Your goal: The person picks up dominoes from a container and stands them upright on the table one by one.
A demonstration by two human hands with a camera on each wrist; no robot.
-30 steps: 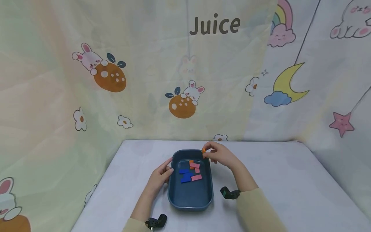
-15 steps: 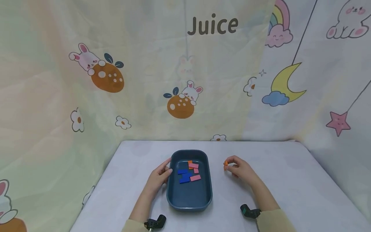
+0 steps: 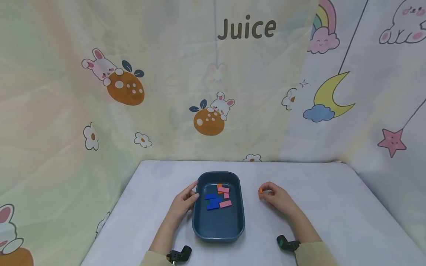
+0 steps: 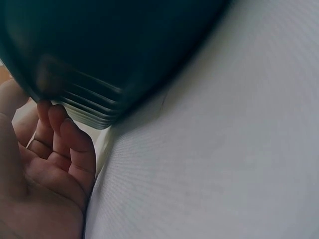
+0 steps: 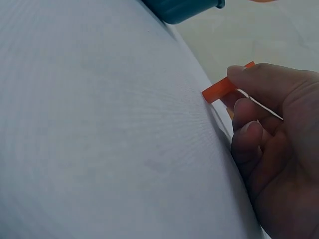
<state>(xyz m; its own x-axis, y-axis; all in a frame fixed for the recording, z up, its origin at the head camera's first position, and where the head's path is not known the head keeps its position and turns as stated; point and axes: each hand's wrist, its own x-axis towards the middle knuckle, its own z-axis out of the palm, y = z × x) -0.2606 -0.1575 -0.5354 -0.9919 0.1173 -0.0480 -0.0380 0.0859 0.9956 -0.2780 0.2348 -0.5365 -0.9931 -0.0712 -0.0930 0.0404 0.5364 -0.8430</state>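
Note:
A dark blue-green rectangular tray (image 3: 217, 225) stands on the white table. In its back half lie small flat blocks: several blue blocks (image 3: 213, 205), pink blocks (image 3: 225, 203) and an orange block (image 3: 219, 186) partly under a pink one. The left hand (image 3: 182, 201) holds the tray's left side, thumb at the rim; the left wrist view has its fingertips against the outer wall (image 4: 89, 94). Right of the tray, low over the table, the right hand (image 3: 277, 197) pinches a small orange block (image 5: 219, 90) between thumb and fingers. The right wrist view shows the block tilted, its lower end near the table surface.
The white tabletop (image 3: 332, 199) spreads around the tray. Behind it hangs a printed cloth (image 3: 166, 111) with rabbits and a moon, right along the table's back edge. Each wrist wears a black camera (image 3: 287, 244).
The right hand has moved from the tray's back right corner rightward and nearer, down to the table, with the orange block in its fingers. The left hand and tray have stayed put.

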